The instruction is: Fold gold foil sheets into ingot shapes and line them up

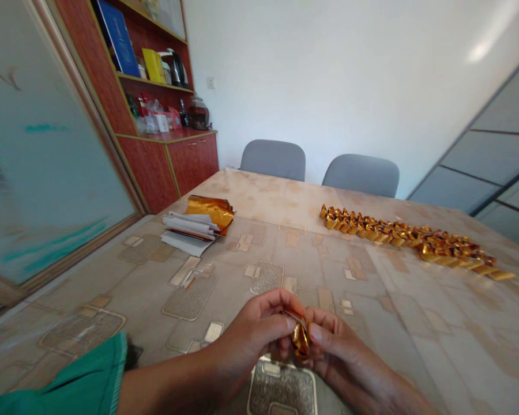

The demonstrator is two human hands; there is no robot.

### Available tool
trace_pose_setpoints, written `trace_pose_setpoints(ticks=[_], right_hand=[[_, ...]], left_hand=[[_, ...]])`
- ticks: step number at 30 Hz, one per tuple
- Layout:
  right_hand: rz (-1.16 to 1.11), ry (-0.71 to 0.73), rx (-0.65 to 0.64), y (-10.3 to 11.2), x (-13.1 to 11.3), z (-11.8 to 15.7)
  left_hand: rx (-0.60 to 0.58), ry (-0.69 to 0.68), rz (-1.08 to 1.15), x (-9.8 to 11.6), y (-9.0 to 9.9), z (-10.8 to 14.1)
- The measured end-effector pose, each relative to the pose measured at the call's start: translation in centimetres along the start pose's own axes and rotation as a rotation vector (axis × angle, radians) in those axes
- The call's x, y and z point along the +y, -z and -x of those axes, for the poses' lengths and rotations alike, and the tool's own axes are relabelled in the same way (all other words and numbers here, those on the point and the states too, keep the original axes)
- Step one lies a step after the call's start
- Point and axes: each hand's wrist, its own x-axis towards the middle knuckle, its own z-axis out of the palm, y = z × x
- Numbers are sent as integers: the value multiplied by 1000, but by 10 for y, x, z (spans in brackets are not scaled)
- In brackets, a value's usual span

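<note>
Low over the near edge of the table, both hands pinch one small piece of folded gold foil paper [300, 340]. My left hand [259, 331] is closed on its left side, thumb on top and index finger curled over the far end. From the right, my right hand [339, 349] grips the other side between thumb and fingers. The foil is shiny and rounded, partly covered by the fingertips. Far to the right lie rows of folded gold foil pieces [384, 230]. A stack of gold foil sheets [210, 212] rests at the left beside white-backed sheets [190, 227].
A patterned cover lies over the table [229, 276]. Two grey chairs [273, 159] [361, 174] stand at its far side against the white wall. Back left is a red-brown cabinet [168, 164] holding a kettle and bottles. A frosted glass door [47, 150] borders the left.
</note>
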Motion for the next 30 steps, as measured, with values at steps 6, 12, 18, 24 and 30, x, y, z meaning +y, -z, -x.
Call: trace_pose_setpoints(ticks=[6, 12, 18, 24, 30], right_hand=[[13, -12, 31, 0, 1, 0], [27, -15, -7, -2, -2, -1], [-55, 0, 62, 8, -6, 1], [-54, -3, 55, 6, -6, 0], [-15, 22, -29, -2, -6, -2]], left_hand=[[-12, 9, -67, 0, 0, 1], [-67, 7, -38, 0, 3, 1], [-179, -29, -68, 2, 14, 2], [-137, -60, -128, 0, 15, -1], [-18, -114, -199, -2, 8, -3]])
